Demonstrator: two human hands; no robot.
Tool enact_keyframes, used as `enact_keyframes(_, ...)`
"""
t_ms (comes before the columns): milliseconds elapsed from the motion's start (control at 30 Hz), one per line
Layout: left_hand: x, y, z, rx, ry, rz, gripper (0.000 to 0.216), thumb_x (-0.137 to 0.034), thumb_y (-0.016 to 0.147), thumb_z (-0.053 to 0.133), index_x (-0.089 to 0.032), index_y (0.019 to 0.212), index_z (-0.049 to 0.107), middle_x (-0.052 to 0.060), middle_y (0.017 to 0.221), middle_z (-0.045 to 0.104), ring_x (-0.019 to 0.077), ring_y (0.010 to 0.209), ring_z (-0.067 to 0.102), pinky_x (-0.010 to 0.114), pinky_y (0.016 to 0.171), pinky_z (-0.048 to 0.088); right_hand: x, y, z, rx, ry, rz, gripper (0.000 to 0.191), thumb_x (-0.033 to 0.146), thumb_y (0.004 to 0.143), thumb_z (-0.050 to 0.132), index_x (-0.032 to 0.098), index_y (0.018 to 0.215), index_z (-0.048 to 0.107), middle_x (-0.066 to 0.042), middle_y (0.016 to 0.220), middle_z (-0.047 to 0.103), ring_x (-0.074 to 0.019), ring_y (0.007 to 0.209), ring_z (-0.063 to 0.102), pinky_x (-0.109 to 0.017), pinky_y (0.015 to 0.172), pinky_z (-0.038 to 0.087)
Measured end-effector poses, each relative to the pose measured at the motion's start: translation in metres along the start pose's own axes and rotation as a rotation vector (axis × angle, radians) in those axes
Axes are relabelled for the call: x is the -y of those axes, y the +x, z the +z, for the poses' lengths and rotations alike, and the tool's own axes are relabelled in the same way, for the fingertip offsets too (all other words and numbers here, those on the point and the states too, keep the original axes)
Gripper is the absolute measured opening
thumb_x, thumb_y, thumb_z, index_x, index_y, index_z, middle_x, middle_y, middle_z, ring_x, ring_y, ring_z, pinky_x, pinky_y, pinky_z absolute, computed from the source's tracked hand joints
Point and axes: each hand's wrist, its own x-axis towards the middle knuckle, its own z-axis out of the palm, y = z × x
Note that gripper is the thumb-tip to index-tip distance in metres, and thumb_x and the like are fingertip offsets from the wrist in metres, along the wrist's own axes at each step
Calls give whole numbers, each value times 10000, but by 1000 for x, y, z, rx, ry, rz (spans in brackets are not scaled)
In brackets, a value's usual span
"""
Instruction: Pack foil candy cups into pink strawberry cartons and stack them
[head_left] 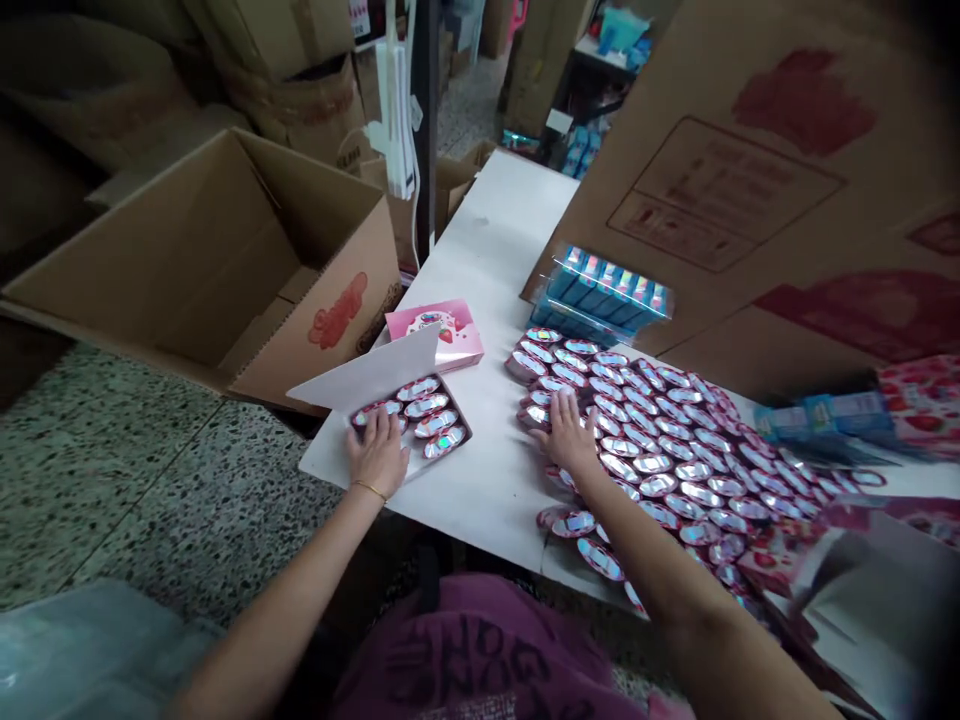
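Note:
My left hand [377,455] reaches into a small open carton [468,432] with its white lid raised. Shiny oval-topped packs [426,404] stand in rows inside it, and my fingers lie stretched over those at the near left. On the white table, my right hand [571,436] rests at the left edge of a large group of the same silver-and-red packs [654,464]. Its fingers are spread over the tops, with the thumb out to the side. The undersides of both hands are hidden.
A closed pink box [457,345] lies behind the open carton. Beyond the packs stands a clear-wrapped blue bundle [607,295] against a large cardboard box [720,190]. An open brown cardboard box [315,310] is at left. Printed boxes [926,405] sit at right.

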Motion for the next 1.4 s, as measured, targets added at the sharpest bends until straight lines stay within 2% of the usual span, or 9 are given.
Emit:
enact_keyframes(233,0,-16,-9,14,14,16,498,-330,824,438,-190,1301,419,123,1457,237,314,1330,209,611,1023,107,24,-3,16,44,-17,-182,511,268,895,351,104,1375,289,-148,1427,295,-267,1300,252,-555,1050,94)
enact_keyframes(367,5,-29,-15,-30,-15,0,517,-362,834,417,-197,1323,392,110,1465,219,303,1344,177,575,1032,135,23,13,4,57,12,-324,708,435,795,539,158,1388,270,-129,1414,317,-321,1281,232,-524,1036,167)
enact_keyframes(533,32,-56,-13,-124,-81,-182,575,-416,829,407,-176,1348,345,130,1452,249,292,1330,234,520,1032,208,6,31,2,175,99,-442,716,458,779,548,128,1367,305,-160,1198,483,-276,1043,443,-410,902,364)
enact_keyframes(633,53,-78,-6,-137,-135,-297,576,-429,825,413,-152,1328,372,155,1425,302,296,1300,303,506,1021,254,14,21,-19,79,225,-431,738,501,793,504,121,1379,268,-168,1182,463,-288,1047,433,-417,893,373)
enact_keyframes(800,67,-92,8,-197,-312,-378,529,-422,833,401,-136,1278,428,158,1350,426,252,1240,410,439,1015,326,106,17,-75,54,492,-807,788,583,785,465,144,1395,229,-151,1228,424,-267,1089,404,-389,928,369)
enact_keyframes(900,66,-89,10,-226,-408,-372,498,-403,830,408,-142,1252,455,139,1300,490,226,1205,455,399,1013,350,170,32,-76,102,491,-949,790,578,767,503,140,1382,269,-153,1239,423,-275,1081,405,-407,926,366)
enact_keyframes(1067,72,-92,6,-232,-495,-432,487,-413,812,444,-150,1220,486,123,1218,559,231,1134,514,401,981,389,206,47,-46,163,307,-932,800,495,703,636,199,1371,310,-135,1241,447,-291,1045,437,-419,879,379)
enact_keyframes(1300,66,-81,10,-223,-615,-455,544,-424,813,437,-133,1272,426,146,1288,488,239,1189,464,407,1006,364,208,27,-33,105,257,-874,825,417,697,674,233,1389,265,-100,1381,360,-299,1250,295,-439,992,277)
enact_keyframes(1400,61,-67,12,-182,-678,-433,601,-458,839,384,-115,1330,342,154,1382,378,237,1276,359,405,1066,281,187,34,-25,-8,370,-800,653,419,797,556,247,1373,302,-86,1364,392,-277,1263,298,-453,1019,247)
